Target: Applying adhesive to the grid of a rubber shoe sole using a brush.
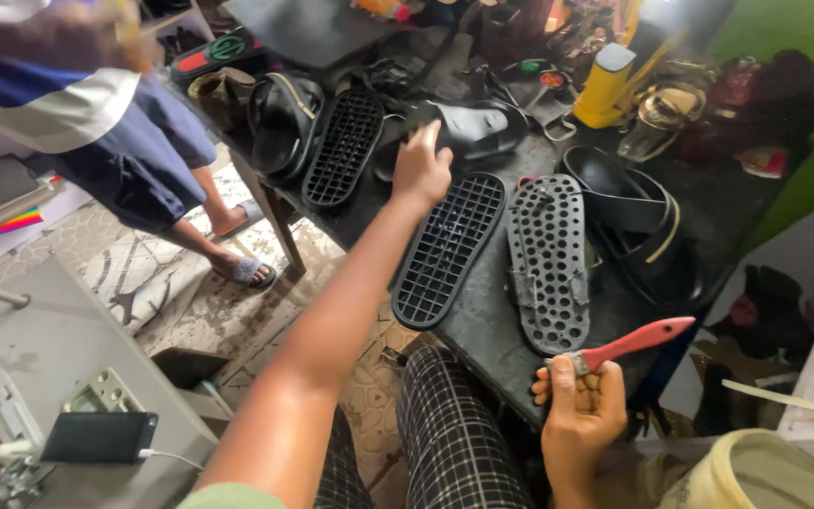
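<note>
The person's left hand [421, 168] is stretched far out over the dark, cluttered worktable [482, 320], fingers curled down onto the near edge of a black moulded slipper [478, 130] that lies among the clutter; whether it is truly gripped or only touched cannot be told, since the hand is a little blurred. Just below that hand lies a black grid-patterned rubber sole [447, 250], waffle side up, slanting toward the table's front edge. Beside it, to the right, sits a grey sole with round holes [548, 264], also face up and nearly touching the black one. Down at the near side, the right hand [581, 415] is closed around the metal neck of a brush with a red-pink handle [635, 343], handle pointing up and right, well apart from the soles. Another black grid sole [344, 146] rests further left. A second person in dark blue shorts [134, 160] and sandals stands beside the table.
</note>
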